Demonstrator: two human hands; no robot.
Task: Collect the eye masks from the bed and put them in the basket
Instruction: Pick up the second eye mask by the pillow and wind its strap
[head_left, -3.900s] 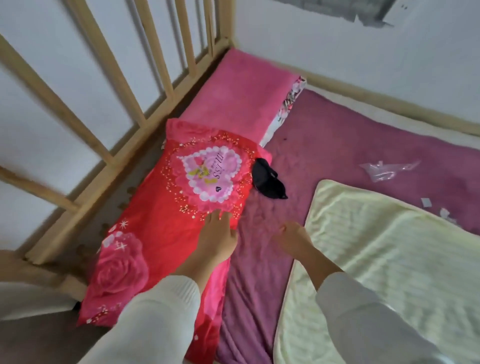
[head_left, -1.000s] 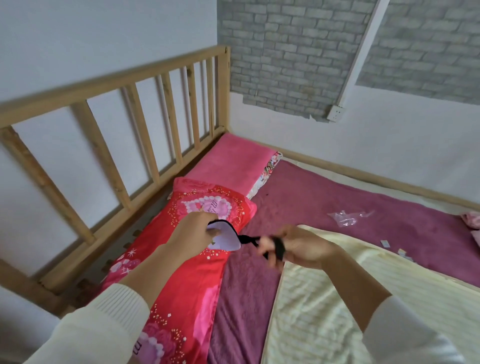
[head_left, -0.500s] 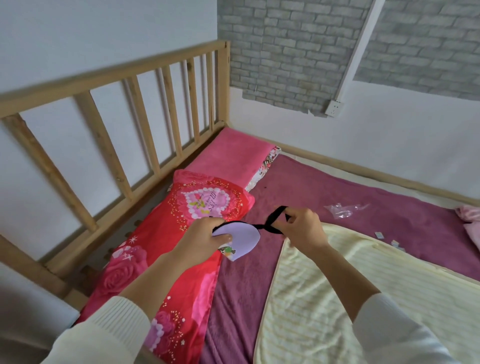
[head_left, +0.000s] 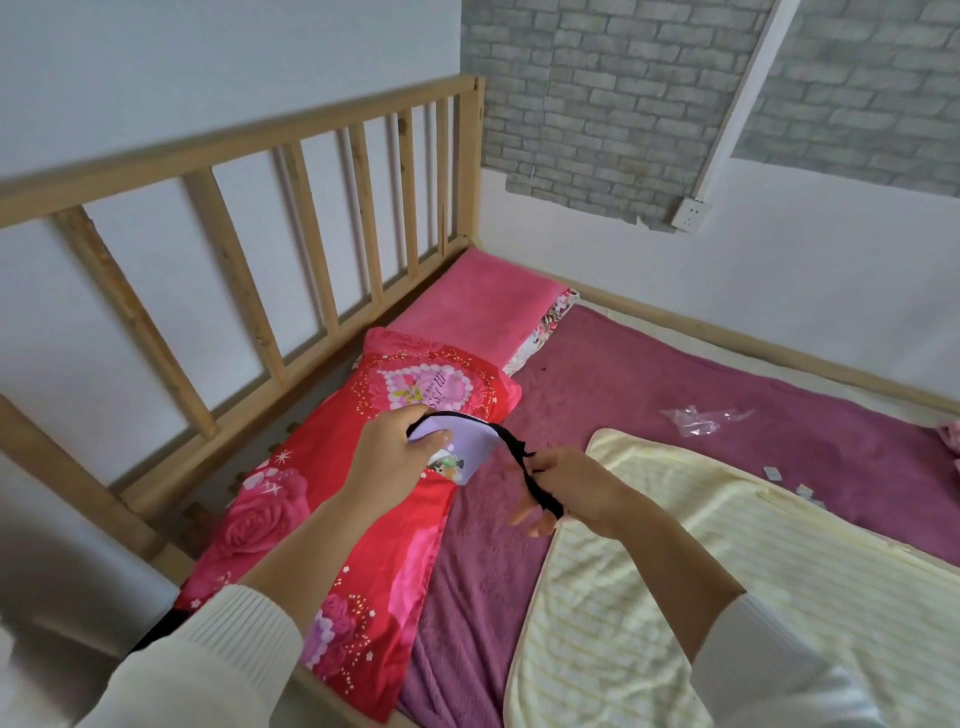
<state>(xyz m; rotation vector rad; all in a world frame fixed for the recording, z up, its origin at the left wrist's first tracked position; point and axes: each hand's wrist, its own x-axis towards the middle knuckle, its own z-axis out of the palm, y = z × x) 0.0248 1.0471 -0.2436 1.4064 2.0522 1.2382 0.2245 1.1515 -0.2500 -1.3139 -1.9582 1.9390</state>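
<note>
I hold one eye mask (head_left: 465, 447) above the bed, over the seam between the red pillow and the purple sheet. Its face is lilac with a small cartoon print and black edging. My left hand (head_left: 387, 457) pinches the mask's pad. A black elastic strap (head_left: 535, 480) runs from the pad across my right hand (head_left: 566, 491), which has the strap draped over its loosely spread fingers. No basket is in view.
A red rose-print pillow (head_left: 332, 519) and a pink pillow (head_left: 478, 296) lie along the wooden slatted rail (head_left: 291, 249). A pale yellow blanket (head_left: 701, 597) covers the near right of the purple sheet (head_left: 675, 395). A clear plastic wrapper (head_left: 696, 418) and paper scraps (head_left: 802, 488) lie farther right.
The mask was lifted off the sheet beside the red pillow. In the last second my right hand dropped lower and opened its fingers, and the strap now hangs across it.
</note>
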